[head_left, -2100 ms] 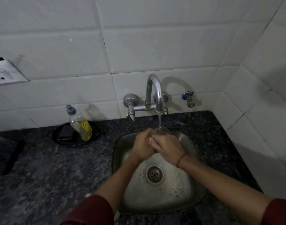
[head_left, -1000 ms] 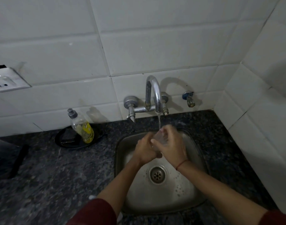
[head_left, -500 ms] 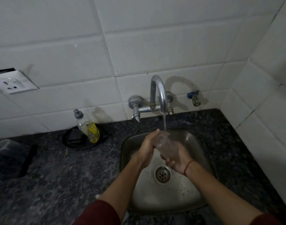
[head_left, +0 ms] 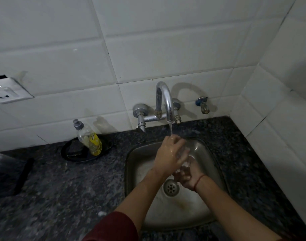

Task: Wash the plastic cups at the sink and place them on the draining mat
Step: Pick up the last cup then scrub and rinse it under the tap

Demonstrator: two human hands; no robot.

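Under the tap (head_left: 164, 101), over the sink (head_left: 207, 153), the left hand (head_left: 169, 153) wraps the clear cup (head_left: 182, 153) (running water hits it); the right hand (head_left: 187, 178) grips its lower end.

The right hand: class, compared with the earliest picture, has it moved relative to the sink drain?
Yes. The right hand has dropped from beside the left hand under the tap to close beside the drain.
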